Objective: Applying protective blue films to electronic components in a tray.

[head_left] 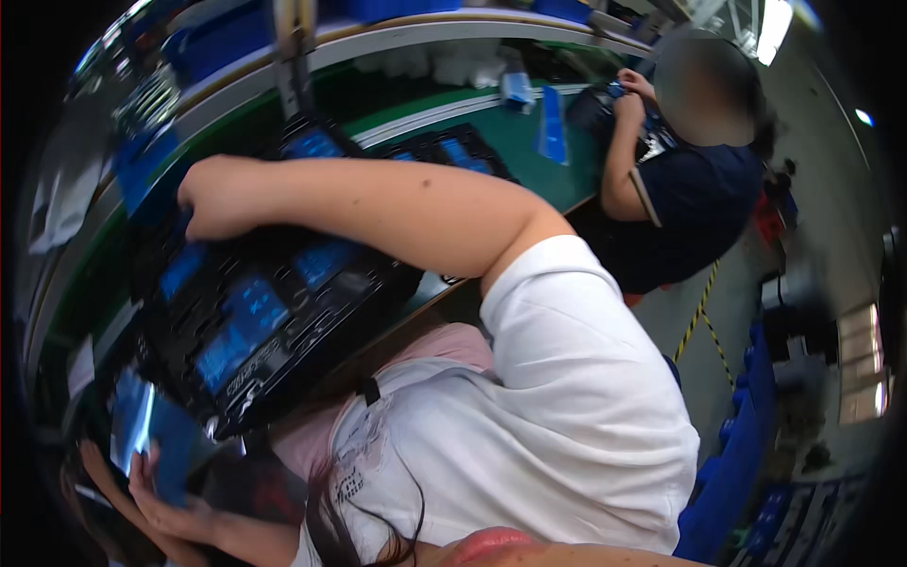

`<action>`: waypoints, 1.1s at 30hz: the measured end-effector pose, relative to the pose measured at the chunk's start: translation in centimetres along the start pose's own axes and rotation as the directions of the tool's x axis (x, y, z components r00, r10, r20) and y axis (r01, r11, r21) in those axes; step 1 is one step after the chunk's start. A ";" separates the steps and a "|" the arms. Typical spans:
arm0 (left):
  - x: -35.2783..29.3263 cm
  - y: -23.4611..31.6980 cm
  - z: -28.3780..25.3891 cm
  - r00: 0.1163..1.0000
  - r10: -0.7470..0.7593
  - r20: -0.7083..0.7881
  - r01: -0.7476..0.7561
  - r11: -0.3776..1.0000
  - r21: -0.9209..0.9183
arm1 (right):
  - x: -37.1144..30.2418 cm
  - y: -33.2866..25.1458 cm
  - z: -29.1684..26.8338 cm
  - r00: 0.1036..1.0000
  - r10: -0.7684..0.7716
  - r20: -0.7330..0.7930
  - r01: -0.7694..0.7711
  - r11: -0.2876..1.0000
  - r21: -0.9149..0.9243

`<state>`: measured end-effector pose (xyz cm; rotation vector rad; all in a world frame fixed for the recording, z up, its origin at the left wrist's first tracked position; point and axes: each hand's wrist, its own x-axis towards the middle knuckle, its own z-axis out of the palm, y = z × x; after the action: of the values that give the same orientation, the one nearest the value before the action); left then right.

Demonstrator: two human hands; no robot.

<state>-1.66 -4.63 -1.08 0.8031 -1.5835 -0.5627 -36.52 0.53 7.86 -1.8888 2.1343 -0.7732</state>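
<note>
My right hand (pixel 213 200) reaches across to the left, its fingers curled over the far edge of a black moulded tray (pixel 283 326). The tray lies tilted over the bench edge and carries several flat blue panels (pixel 248 304) in its slots. Low at the left, my left hand (pixel 161 506) holds one glossy blue panel (pixel 149 437) by its lower edge, just below the tray's near corner. My white sleeve and shirt fill the lower middle of the view.
More black trays with blue panels (pixel 453 151) lie farther along the green bench (pixel 515 142). A co-worker in a dark blue shirt (pixel 694 203) handles parts at the bench's right end. Blue crates (pixel 742 454) and yellow-black floor tape (pixel 704 312) are on the right.
</note>
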 end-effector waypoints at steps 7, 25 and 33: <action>-1.2 0.7 -0.4 0.993 -0.106 0.044 0.112 0.978 -0.177 | -0.9 -1.5 -0.1 0.998 -0.059 0.013 0.060 0.998 -0.034; -0.1 3.8 0.1 0.985 -0.165 0.044 0.170 0.973 -0.158 | -0.3 -2.4 -1.1 0.985 0.129 0.113 -0.146 0.976 0.162; -0.5 3.4 -0.1 0.988 -0.135 0.068 0.148 0.955 -0.255 | -3.7 -5.5 0.9 0.812 -0.583 -0.035 0.570 0.804 -0.167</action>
<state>-2.13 -2.04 1.19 0.7109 -1.4666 -0.8816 -30.72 3.56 9.09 -2.6892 1.6836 -0.8195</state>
